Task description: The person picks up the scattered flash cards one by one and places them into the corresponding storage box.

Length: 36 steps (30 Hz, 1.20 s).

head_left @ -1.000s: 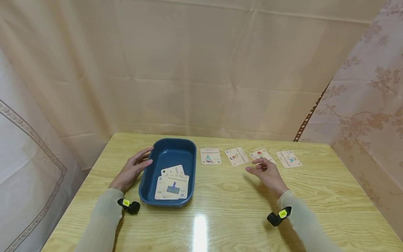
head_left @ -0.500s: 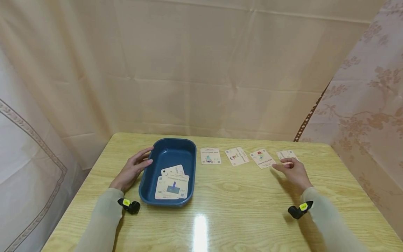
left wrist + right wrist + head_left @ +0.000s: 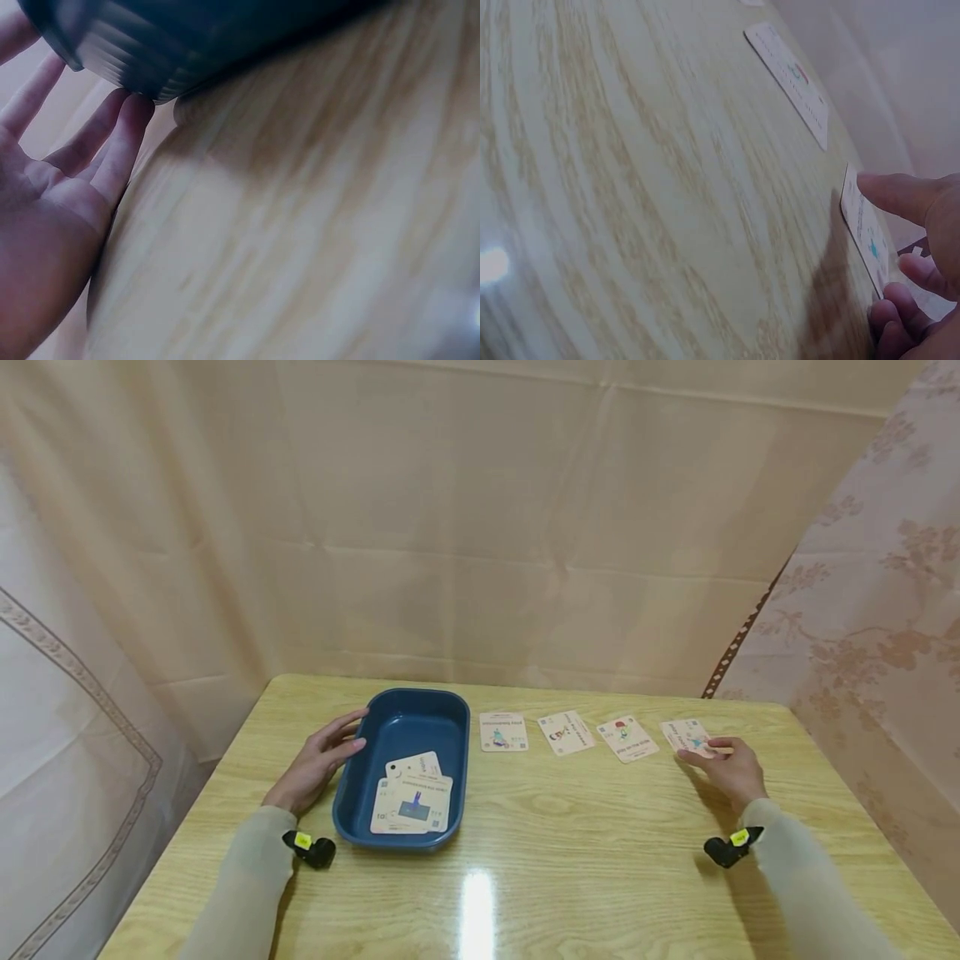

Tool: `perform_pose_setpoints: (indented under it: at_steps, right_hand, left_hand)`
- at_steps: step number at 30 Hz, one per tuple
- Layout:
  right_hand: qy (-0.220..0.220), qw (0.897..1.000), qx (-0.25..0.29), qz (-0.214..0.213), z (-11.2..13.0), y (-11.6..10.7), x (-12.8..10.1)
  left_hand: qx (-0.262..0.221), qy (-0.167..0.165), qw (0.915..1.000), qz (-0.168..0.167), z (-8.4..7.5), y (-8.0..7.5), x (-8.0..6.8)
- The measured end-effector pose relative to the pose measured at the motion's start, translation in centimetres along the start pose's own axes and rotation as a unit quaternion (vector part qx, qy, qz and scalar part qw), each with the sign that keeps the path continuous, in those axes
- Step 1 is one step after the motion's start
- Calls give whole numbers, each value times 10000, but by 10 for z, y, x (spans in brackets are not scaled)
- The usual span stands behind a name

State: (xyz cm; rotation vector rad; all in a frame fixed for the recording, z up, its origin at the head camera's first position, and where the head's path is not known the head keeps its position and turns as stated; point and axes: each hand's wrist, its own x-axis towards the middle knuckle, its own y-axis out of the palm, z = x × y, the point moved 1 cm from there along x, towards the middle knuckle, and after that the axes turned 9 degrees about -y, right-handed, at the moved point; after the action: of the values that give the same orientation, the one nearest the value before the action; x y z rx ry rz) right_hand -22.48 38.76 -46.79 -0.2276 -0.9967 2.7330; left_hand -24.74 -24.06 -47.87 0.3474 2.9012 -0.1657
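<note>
Cards already lie stacked in the blue tray, steadied by the left hand with relaxed fingers. Four remain along the worktop's far edge; the right hand pinches the rightmost card, barely lifted.

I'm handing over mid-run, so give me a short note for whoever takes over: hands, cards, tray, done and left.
Left hand: open, fingers resting against the blue tray's left wall.
Right hand: pinching the rightmost card, one edge lifted off the table.
Done: a few overlapping cards lie in the tray.
Left: four cards in a row right of the tray, counting the pinched one; the other three lie flat, untouched.
</note>
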Motion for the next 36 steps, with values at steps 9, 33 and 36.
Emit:
perform_pose_setpoints:
  at_steps: [9,33,36]
  right_hand:
    - [191,9997,47,-156,3,1,3]
    - [396,9974,-600,-53,1,3,13]
    - [388,9974,-602,-58,1,3,12]
  left_hand:
    - [-29,-1,10000,-14,0,1,-1]
    - [-28,50,10000,-13,0,2,-1]
    - [-31,46,10000,-15,0,3,-2]
